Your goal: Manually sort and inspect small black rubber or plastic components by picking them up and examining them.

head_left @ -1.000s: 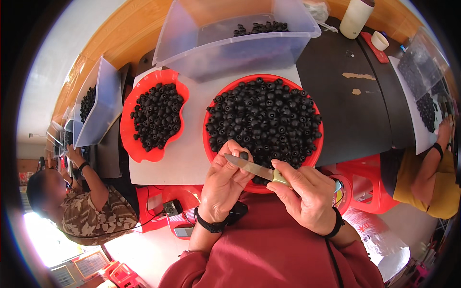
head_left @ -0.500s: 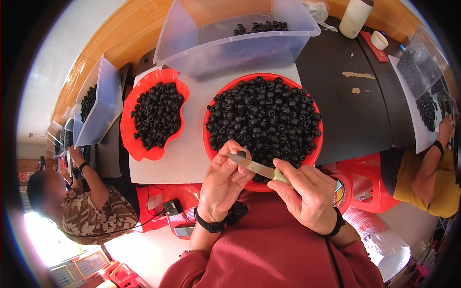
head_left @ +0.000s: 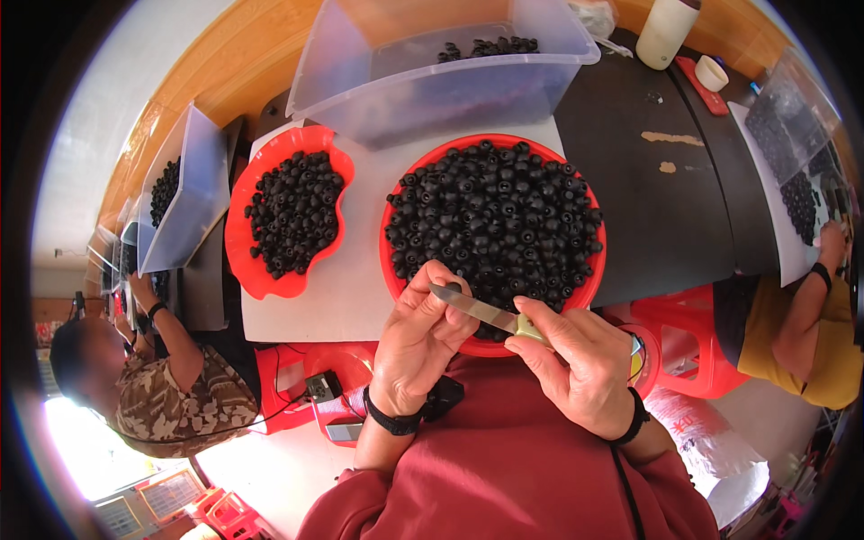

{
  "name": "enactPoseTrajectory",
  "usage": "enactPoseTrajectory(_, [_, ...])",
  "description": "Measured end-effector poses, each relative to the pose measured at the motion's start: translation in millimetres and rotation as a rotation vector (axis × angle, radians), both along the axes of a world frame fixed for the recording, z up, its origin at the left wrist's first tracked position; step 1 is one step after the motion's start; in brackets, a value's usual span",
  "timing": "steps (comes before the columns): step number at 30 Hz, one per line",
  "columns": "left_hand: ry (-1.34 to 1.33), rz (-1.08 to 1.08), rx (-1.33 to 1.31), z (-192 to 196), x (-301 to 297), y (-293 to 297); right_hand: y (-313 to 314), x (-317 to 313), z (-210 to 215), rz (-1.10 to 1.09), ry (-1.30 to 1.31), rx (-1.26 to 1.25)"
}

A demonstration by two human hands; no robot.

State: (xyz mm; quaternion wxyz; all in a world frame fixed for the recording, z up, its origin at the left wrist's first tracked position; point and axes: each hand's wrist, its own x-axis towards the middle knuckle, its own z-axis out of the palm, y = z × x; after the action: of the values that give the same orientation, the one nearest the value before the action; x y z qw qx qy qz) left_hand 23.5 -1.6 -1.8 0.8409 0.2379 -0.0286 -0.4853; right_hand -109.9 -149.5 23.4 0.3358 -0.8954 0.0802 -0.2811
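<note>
My left hand (head_left: 417, 337) pinches one small black bead-like part (head_left: 454, 287) between thumb and fingers, over the near rim of a round red basin (head_left: 594, 281). The basin is heaped with the same black parts (head_left: 495, 216), rounded and with holes. In my right hand (head_left: 576, 364) is a knife (head_left: 486, 312) with a pale green handle, gripped between thumb and fingers. Its blade points left and its tip lies at the held part. Left of the basin, a wavy-edged red dish (head_left: 241, 236) holds more black parts (head_left: 295, 213).
A clear plastic bin (head_left: 432, 94) with some black parts stands behind the basin. At the back right are a pale bottle (head_left: 666, 34) and a white cup (head_left: 711, 74) by a red object. Co-workers (head_left: 180, 387) sit on both sides, near other bins (head_left: 184, 193).
The knife's tip has shifted slightly to the right along the held part. Both hands stay in nearly the same place, and the grips look unchanged.
</note>
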Motion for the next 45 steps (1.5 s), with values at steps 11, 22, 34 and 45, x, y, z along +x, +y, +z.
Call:
enactPoseTrajectory(11, [-0.061, -0.019, -0.023, -2, -1, -3, -3, 0, -3, -0.019, 0.006, 0.159])
enactPoseTrajectory(22, [-0.044, 0.007, -0.023, 1, -1, -5, 2, -3, -6, 0.094, 0.004, 0.253])
enactPoseTrajectory(34, [-0.098, 0.035, 0.065, 0, -4, -1, -1, -7, -5, 0.028, 0.028, 0.175])
enactPoseTrajectory(45, [-0.167, 0.016, 0.084, 2, -4, -6, -6, -1, -4, 0.025, 0.0, 0.247])
